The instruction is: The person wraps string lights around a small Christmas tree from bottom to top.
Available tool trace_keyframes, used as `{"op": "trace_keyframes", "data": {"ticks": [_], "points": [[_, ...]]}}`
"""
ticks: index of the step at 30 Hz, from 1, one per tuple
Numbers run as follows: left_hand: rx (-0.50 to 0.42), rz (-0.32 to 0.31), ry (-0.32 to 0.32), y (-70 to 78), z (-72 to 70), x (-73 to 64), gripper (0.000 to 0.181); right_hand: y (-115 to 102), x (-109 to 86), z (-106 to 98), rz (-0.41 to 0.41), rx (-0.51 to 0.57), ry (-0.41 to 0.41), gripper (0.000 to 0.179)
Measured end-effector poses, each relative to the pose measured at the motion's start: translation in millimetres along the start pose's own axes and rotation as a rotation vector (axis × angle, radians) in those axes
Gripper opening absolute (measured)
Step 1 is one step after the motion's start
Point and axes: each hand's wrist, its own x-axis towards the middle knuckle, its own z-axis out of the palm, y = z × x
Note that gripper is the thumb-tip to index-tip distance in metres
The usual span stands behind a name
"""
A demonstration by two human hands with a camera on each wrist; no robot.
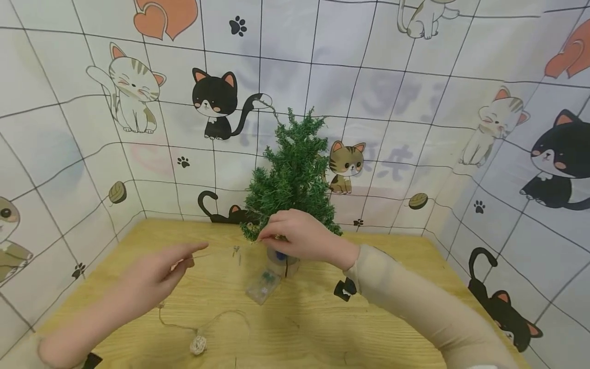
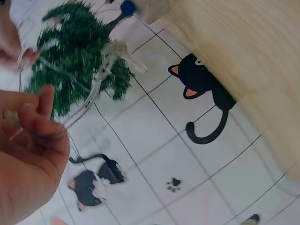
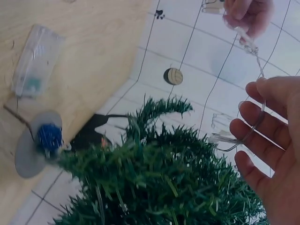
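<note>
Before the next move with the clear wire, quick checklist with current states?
1. Left hand has a grip on the clear wire: ok, pinched.
2. Right hand has a grip on it: ok, pinched beside the tree.
3. Tree upright: ok.
4. Wire untangled: not ok, strands bunch up in the left wrist view.
5. Ball clear of both hands: ok.
6. Wire joined to the plastic box: cannot tell.

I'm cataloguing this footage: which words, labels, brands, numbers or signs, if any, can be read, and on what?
No text can be read clearly.
Cat-patterned wall covering: large, faint purplish characters, too blurred to read.
Clear plastic case: no legible lettering.
Green tree: no lettering visible.
</note>
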Motion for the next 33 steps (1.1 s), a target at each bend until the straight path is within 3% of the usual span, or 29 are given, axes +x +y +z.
{"op": "trace_keyframes", "data": {"ticks": [2,5,9,14,16,21,23,33], "points": [[-0.094,-0.082,-0.011,-1.8,-7.6,-2.8,0.035,3,2.9,-2,0.004,-0.028,-0.003,0.011],[-0.155,-0.146,-0.008,1.6,-22.9,-7.5,0.024,6,11.6,-4,0.043,-0.075,-0.027,0.01],[-0.141,-0.134,0.044,14.2,-45.0,-12.0,0.025,8,30.0,-6,0.127,-0.11,-0.065,0.01],[-0.095,-0.103,0.151,28.0,-69.2,-14.6,0.033,8,58.9,-8,0.172,-0.129,-0.01,0.012],[-0.079,-0.092,0.184,29.4,-75.3,-14.4,0.034,8,71.1,-9,0.226,-0.088,-0.01,0.014],[-0.069,-0.108,0.209,25.9,-79.8,-14.9,0.033,13,97.5,-12,0.443,0.143,-0.086,0.023],[-0.069,-0.114,0.209,23.7,-79.7,-15.6,0.032,14,104.1,-11,0.486,0.196,-0.095,0.025],[-0.045,-0.119,0.223,17.7,-80.3,-16.3,0.029,14,110.4,-12,0.523,0.085,-0.047,0.031]]}}
